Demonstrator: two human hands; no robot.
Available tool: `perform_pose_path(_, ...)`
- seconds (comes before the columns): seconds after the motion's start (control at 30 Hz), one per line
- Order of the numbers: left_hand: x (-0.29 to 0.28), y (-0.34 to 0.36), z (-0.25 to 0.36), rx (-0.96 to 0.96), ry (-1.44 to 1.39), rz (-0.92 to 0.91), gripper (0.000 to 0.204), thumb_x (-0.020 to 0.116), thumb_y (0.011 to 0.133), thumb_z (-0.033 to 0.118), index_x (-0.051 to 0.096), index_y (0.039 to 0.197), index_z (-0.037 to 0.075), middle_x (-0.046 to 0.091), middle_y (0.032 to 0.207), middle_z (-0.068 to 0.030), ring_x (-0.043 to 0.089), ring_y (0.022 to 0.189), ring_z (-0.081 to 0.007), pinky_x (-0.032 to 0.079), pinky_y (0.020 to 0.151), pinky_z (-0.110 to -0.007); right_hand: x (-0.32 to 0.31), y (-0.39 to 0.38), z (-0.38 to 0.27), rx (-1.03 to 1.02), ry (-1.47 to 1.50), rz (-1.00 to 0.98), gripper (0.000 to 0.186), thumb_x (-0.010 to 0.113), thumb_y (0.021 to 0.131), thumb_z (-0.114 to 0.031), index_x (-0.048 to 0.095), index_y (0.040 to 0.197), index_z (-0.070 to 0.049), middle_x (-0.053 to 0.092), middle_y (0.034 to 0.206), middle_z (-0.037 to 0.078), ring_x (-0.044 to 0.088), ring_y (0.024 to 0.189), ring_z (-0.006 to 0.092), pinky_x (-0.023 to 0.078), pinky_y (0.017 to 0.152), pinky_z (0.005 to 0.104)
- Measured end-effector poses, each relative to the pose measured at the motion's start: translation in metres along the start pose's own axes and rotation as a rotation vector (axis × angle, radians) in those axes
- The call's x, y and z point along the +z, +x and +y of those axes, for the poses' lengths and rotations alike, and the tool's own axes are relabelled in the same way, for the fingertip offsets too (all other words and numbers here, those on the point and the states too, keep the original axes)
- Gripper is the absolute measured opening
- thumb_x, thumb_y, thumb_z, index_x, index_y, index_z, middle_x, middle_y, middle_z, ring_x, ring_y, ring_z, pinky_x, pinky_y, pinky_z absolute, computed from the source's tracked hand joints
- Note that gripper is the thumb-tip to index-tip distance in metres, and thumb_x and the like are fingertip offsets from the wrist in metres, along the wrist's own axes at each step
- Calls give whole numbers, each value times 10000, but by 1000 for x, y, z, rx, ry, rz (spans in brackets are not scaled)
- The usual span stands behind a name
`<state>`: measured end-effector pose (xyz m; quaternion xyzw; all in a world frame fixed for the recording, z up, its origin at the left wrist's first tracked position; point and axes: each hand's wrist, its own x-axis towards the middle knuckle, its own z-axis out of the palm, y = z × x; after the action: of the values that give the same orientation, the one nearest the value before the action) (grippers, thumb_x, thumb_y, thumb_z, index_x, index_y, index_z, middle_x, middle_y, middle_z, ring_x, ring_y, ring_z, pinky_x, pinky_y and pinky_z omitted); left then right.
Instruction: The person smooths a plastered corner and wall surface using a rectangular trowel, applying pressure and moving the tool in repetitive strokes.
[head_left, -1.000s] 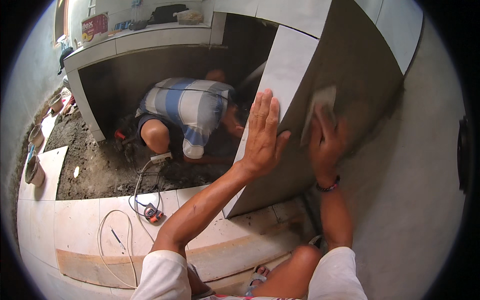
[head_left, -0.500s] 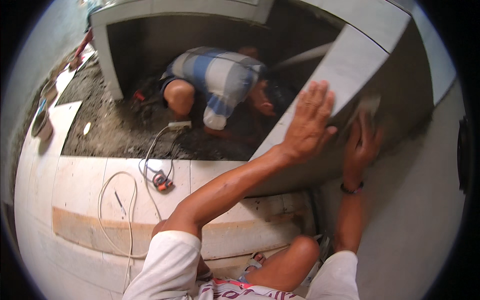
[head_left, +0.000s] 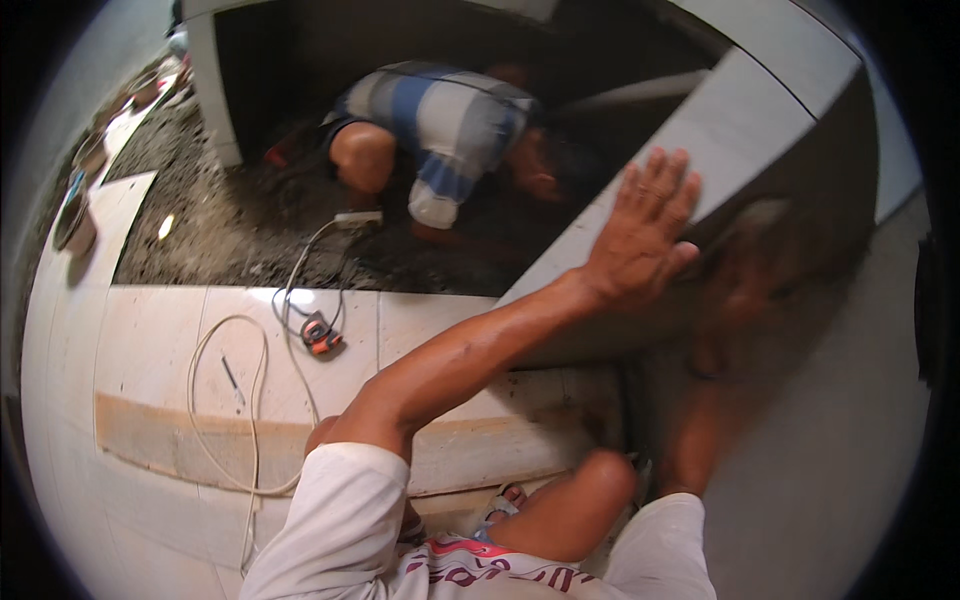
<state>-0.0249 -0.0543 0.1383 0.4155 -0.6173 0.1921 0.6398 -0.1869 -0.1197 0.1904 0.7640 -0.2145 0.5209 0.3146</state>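
Left hand (head_left: 648, 235): flat, fingers extended, grasping nothing; palm lies against the white tile strip (head_left: 745, 125), thumb out toward the mortar side. Right hand (head_left: 742, 295): motion-blurred, over the grey mortar face (head_left: 835, 160); pale pad (head_left: 766, 212) at its fingertips. Whether the fingers clasp the pad or only press it, cannot tell.

Key relation: pad lies just beyond the right hand, up and slightly right in view; the right hand is the nearer one. Pad's long axis lost in blur. Tile strip's long axis runs from lower left to upper right, between the dark recess and the mortar face; left hand sits along its right-hand edge.

Edges: mortar face extends past the pad to the upper right, where it meets a pale panel (head_left: 895, 150). Lateral room right of the right forearm: plain grey surface (head_left: 810, 440). Left of the strip, a co-worker (head_left: 440, 120) in a striped shirt crouches inside the recess. Tape measure (head_left: 321, 335) and pale cable (head_left: 256, 400) lie on the floor tiles (head_left: 150, 340), well apart from both hands.
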Motion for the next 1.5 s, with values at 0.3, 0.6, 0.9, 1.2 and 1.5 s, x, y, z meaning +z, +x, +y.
perform_pose_path(0.3, -18, 5, -3, 14, -6, -49, 592, 400, 1006, 290, 259, 1487, -26, 220, 1555, -234, 169, 1455, -393, 135, 1169, -446, 5, 9, 57, 490, 257, 123, 314, 593, 935, -218, 657, 1216, -93, 643, 1044, 153, 591, 946, 335, 437, 934, 380)
perform_pose_path(0.6, -59, 34, 31, 333, 428, -228, 705, 566, 940, 310, 238, 1513, 62, 164, 1579, -204, 106, 1472, -379, 89, 1166, -551, 32, -156, 27, 186, 30, -67, 318, 606, 899, -108, 660, 1212, -116, 656, 1078, 153, 591, 984, 323, 440, 907, 442)
perform_pose_path(0.9, -74, 48, 47, 395, 880, -698, 844, 780, 724, 353, 405, 1436, 99, 177, 1593, -96, 81, 1485, -310, 15, 1171, -560, -5, -8, -12, 377, 426, 63, 353, 663, 859, -101, 663, 1210, -148, 628, 1099, 169, 570, 947, 317, 455, 815, 413)
perform_pose_path(1.2, -74, 39, 50, 435, 858, -743, 957, 798, 685, 422, 348, 1462, 92, 189, 1592, -83, 116, 1482, -286, 45, 1171, -555, 36, -149, 25, 359, 356, 8, 468, 655, 834, -132, 604, 1296, -186, 556, 1014, 135, 522, 960, 342, 417, 785, 475)
perform_pose_path(1.5, -56, 35, 55, 473, 985, -874, 922, 787, 706, 438, 377, 1453, 86, 199, 1591, -82, 101, 1486, -273, 44, 1167, -563, 16, -134, -24, 240, 405, -114, 487, 638, 851, -158, 582, 1321, -269, 540, 1025, 142, 510, 929, 345, 396, 814, 504)
